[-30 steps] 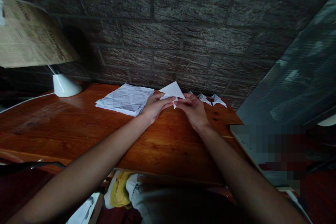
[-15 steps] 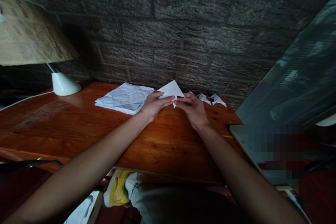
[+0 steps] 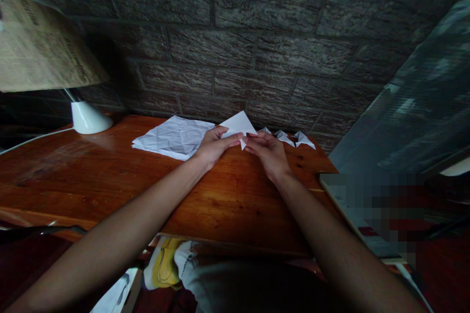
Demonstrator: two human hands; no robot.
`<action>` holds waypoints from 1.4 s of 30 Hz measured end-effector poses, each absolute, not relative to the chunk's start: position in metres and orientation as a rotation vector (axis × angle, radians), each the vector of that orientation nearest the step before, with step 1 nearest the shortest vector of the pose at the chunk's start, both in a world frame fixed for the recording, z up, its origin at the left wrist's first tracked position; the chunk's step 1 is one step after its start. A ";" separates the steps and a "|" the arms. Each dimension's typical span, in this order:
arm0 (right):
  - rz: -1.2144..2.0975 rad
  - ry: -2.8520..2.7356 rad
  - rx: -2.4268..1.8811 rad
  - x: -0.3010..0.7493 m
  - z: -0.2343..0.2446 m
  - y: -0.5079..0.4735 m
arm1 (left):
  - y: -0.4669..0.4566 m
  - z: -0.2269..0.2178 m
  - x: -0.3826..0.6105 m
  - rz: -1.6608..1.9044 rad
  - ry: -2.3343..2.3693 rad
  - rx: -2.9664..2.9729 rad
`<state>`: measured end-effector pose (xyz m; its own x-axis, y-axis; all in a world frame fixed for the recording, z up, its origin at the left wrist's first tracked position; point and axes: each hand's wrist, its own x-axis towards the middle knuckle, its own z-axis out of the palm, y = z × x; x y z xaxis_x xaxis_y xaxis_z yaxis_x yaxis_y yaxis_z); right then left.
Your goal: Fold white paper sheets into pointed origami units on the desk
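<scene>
A folded white sheet of paper [image 3: 239, 122] is held above the wooden table [image 3: 220, 200], its upper corner pointing toward the wall and a small tip hanging below. My left hand [image 3: 214, 147] pinches its left side, thumb along the lower edge. On the right edge, my right hand [image 3: 269, 150] grips the paper, thumb and fingers close to the left thumb. Fingers partly cover the folds. Left of the hands lies a stack of creased white paper [image 3: 174, 138]. Behind my right hand stand several small folded paper pieces [image 3: 304, 140].
At the left stands a lamp with a white base [image 3: 89, 118] and a newspaper-print shade [image 3: 47, 49]; its cord runs off left. A dark brick wall [image 3: 235, 54] closes the back. A translucent panel [image 3: 396, 102] leans at the right. Below the table edge hangs yellow and white cloth [image 3: 165, 264].
Both hands keep their hold on the folded paper with barely any finger movement. The whole view has shifted very slightly.
</scene>
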<state>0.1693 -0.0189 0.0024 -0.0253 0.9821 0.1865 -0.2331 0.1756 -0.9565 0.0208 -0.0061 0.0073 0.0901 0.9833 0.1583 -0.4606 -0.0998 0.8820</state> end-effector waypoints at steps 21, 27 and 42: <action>1.100 -1.254 -0.909 0.175 0.000 -0.013 | -0.006 0.005 0.022 1.388 0.678 0.877; 1.138 -1.246 -0.957 0.177 0.001 -0.013 | -0.003 0.002 0.022 1.325 0.724 0.882; 1.193 -1.283 -0.936 0.177 0.000 -0.013 | 0.000 -0.001 0.016 1.297 0.754 1.051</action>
<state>0.1773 -0.0131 0.0003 -0.0922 0.9767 0.1936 -0.1227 0.1818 -0.9756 0.0162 0.0000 -0.0005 0.1563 0.9812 0.1132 -0.3871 -0.0446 0.9210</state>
